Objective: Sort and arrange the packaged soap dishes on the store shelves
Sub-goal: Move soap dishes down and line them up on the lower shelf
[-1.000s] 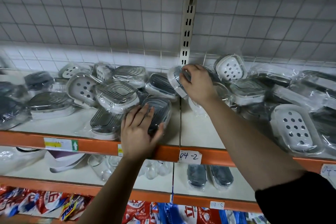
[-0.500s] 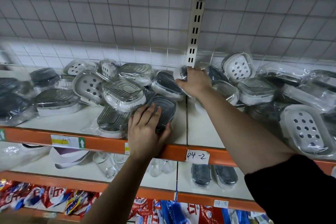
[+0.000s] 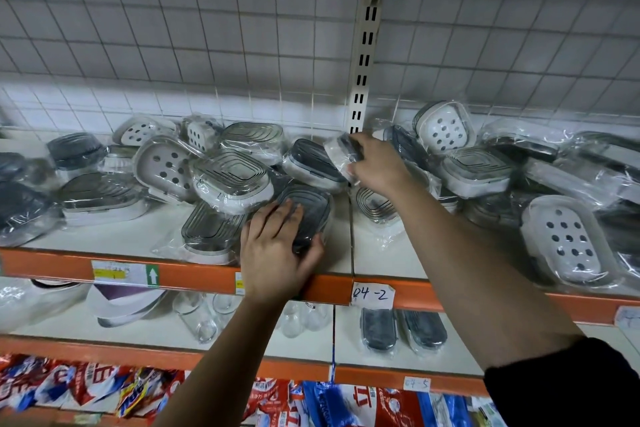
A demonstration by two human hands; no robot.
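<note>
Your right hand (image 3: 377, 166) has tipped the white-rimmed dark soap dish in crinkled clear wrap (image 3: 337, 152) up on its edge at the back of the upper shelf (image 3: 381, 260), right at the foot of the cream slotted upright (image 3: 362, 80). Its fingers are curled over the top rim with the thumb at the lower end, so the dish is pinched. You can't tell if its bottom still touches the dish beneath. This reads as one dish picked out of the jumble and ready to re-place. Sorting has barely begun: the heaps on both sides are still mixed, with white perforated dishes (image 3: 445, 128), ridged metal-topped dishes (image 3: 232, 173) and dark ones. Your left hand (image 3: 273, 253) is on the dark grey oval soap dish in clear wrap (image 3: 308, 215) at the shelf's front edge, just left of the seam between the boards. Its fingers lie flat and slightly spread on the top, thumb hooked round the near end, pinning it. A second ago your right hand lay over its dish lower on the pile. Half a second ago the dish was mostly hidden under the hand, close to the upright. Now it is turned out to the left and more of it shows. The left hand and its dish haven't shifted along the shelf, only the view has swung a bit. The handwritten "04-2" label (image 3: 372, 295) on the orange front lip sits just right of your left wrist, same as before.
</note>
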